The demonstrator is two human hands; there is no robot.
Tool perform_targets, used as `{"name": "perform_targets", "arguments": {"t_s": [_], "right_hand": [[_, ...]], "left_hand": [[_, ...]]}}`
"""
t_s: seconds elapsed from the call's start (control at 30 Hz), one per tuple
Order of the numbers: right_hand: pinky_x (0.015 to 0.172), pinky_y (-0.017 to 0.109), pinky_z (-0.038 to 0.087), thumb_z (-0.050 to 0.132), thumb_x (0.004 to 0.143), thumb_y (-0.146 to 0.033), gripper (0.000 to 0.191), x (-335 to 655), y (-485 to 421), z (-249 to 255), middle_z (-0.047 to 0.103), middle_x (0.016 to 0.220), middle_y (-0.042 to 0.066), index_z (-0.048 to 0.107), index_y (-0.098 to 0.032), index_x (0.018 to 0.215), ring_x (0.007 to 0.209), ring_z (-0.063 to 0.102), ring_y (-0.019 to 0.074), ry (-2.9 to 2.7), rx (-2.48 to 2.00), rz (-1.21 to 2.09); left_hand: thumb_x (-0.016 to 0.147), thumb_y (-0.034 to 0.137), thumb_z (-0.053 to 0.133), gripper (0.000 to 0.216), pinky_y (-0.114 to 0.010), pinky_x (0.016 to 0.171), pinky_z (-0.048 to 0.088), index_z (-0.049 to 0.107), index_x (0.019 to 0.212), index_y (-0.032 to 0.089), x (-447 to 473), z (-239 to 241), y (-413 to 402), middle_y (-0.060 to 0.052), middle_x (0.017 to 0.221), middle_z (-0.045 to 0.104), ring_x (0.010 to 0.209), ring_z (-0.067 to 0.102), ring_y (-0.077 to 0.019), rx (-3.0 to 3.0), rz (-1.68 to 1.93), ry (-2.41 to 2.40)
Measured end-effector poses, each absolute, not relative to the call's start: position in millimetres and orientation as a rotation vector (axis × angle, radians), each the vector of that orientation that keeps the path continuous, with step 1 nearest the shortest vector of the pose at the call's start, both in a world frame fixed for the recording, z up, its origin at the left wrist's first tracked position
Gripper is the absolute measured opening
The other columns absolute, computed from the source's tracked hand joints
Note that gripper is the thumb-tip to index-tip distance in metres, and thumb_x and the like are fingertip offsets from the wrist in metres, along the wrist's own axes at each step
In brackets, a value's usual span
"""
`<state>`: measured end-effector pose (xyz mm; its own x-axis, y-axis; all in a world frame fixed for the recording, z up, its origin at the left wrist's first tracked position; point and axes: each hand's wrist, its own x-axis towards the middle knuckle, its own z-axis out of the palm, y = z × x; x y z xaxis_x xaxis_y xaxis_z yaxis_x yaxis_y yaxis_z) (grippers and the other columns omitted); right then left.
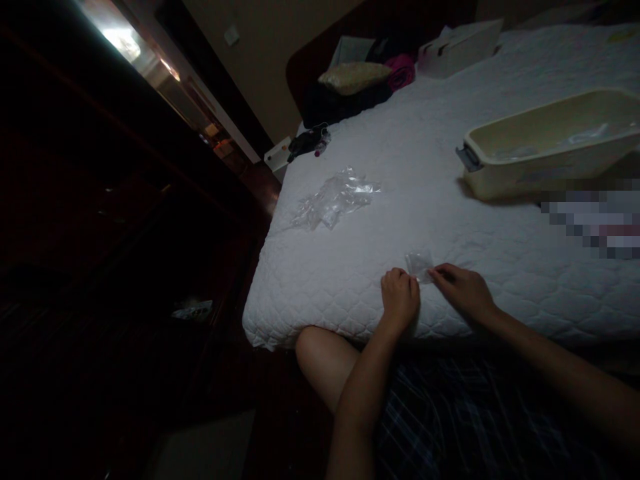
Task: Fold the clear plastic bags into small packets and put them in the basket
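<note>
Between my two hands, near the bed's front edge, a small clear plastic bag (420, 263) lies on the white quilted cover (450, 233). My right hand (464, 288) pinches the bag's right side between thumb and finger. At its lower left edge is my left hand (400, 293), fingers curled together against the plastic; its exact grip is partly hidden. Farther back on the left, a loose heap of crumpled clear plastic bags (337, 200) is spread over the cover, apart from both hands.
A long cream plastic bin (540, 175) with a grey handle stands at the right. Behind lie a beige cushion (355, 77), a rolled magenta cloth (401, 72) and a white box (460, 50). Dark items (307, 141) sit at the far left corner. The bed drops off to dark floor.
</note>
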<state>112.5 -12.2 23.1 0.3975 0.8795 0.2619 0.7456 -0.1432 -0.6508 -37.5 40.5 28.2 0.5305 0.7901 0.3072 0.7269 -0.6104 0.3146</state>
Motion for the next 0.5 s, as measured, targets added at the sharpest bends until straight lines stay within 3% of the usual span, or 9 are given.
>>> {"name": "perform_targets", "arguments": {"t_s": [0.5], "right_hand": [[0.059,0.032,0.044,0.05,0.086,-0.049,0.03,108.5,-9.0,23.3,0.071,0.073,0.006,0.061,-0.021,0.091,0.066,0.067,0.0235,-1.343,-1.948,0.215]], "left_hand": [[0.092,0.027,0.054,0.02,-0.036,0.088,0.041,0.067,0.083,0.016,-33.8,24.6,35.1,-0.006,0.097,0.062,0.097,0.051,-0.0204,2.636,0.757,1.472]]}}
